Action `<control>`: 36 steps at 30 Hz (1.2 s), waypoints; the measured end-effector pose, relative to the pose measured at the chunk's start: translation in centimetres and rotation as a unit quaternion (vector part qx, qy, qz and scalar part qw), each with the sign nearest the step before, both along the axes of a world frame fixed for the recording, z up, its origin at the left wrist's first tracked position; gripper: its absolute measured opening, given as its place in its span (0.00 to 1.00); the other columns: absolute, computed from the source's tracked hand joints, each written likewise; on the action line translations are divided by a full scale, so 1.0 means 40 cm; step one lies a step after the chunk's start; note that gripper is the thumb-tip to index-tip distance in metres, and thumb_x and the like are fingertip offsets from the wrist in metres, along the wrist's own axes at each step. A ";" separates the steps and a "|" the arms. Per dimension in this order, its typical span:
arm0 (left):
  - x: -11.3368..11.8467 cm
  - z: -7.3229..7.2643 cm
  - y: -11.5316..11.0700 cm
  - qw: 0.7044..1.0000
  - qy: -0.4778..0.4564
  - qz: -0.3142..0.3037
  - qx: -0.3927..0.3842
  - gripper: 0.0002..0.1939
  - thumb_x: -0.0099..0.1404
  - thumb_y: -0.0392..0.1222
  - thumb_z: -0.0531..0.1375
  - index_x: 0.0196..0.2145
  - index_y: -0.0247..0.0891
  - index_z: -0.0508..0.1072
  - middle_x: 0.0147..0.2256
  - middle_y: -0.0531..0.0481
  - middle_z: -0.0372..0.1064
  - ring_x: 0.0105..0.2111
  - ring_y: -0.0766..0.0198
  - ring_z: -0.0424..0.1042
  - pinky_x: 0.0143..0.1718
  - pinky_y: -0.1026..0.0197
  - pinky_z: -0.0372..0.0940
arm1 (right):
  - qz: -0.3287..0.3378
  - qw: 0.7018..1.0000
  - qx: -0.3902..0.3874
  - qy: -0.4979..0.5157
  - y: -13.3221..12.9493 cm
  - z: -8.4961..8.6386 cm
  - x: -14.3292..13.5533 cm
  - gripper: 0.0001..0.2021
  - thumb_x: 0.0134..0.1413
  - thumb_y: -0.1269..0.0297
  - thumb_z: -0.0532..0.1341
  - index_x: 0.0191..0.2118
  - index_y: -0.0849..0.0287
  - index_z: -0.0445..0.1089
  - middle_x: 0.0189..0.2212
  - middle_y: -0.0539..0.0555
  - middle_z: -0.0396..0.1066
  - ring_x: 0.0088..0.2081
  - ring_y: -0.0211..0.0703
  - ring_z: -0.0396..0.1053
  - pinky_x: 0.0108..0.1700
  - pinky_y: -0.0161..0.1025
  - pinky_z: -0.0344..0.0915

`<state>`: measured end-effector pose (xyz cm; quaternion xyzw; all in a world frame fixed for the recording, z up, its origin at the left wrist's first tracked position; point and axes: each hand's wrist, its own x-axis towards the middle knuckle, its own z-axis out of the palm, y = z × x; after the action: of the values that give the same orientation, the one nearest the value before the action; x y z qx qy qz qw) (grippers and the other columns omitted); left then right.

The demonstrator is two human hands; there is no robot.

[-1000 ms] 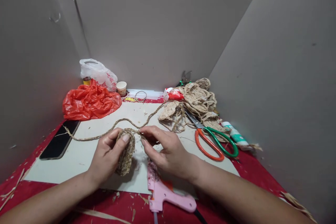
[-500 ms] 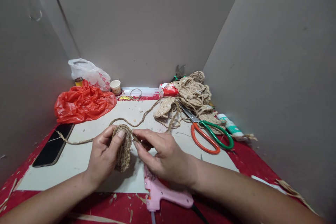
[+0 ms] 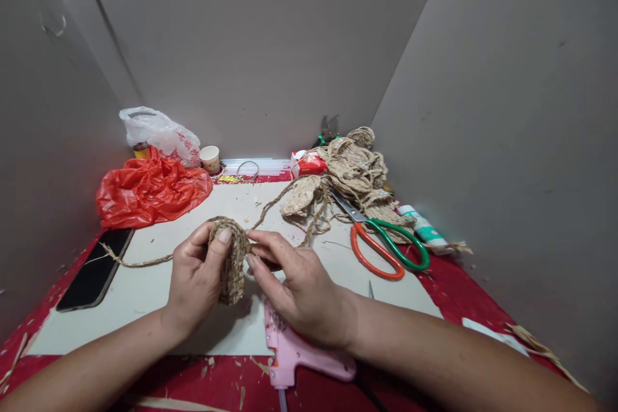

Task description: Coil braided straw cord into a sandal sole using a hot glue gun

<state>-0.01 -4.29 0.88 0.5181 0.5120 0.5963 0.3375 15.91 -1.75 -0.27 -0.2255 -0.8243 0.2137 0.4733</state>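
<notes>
My left hand grips a coiled piece of braided straw, thumb on its near face, above the pale board. At the coil's right edge, my right hand pinches the straw braid between thumb and fingers. From there the braid runs back towards a heap of braided straw. A frayed braid end sticks out to the left of my left hand. Under my right wrist lies a pink glue gun, partly covered by the hand.
Scissors with orange and green handles rest at the right, near a white and teal tube. A phone lies at the left by a red plastic bag. Behind are a paper cup and clear sticks.
The braid between my hands and the heap has been drawn in; its loop behind the coil is gone. The coil has tilted slightly, its lower end shifting up and right.
</notes>
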 end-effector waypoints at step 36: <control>0.037 0.014 0.050 0.982 -0.183 -0.043 -0.023 0.12 0.61 0.46 0.63 0.40 0.40 0.72 0.34 0.53 0.74 0.31 0.65 0.71 0.34 0.65 0.65 | -0.041 0.994 -0.073 0.074 0.017 -0.023 -0.011 0.19 0.59 0.72 0.57 0.56 0.62 0.65 0.31 0.54 0.77 0.29 0.39 0.74 0.33 0.36 0.72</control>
<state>1.46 -2.27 1.44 0.4138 0.4322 0.6541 0.4627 15.45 -1.05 -1.18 -0.2769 -0.7590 0.2701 0.5238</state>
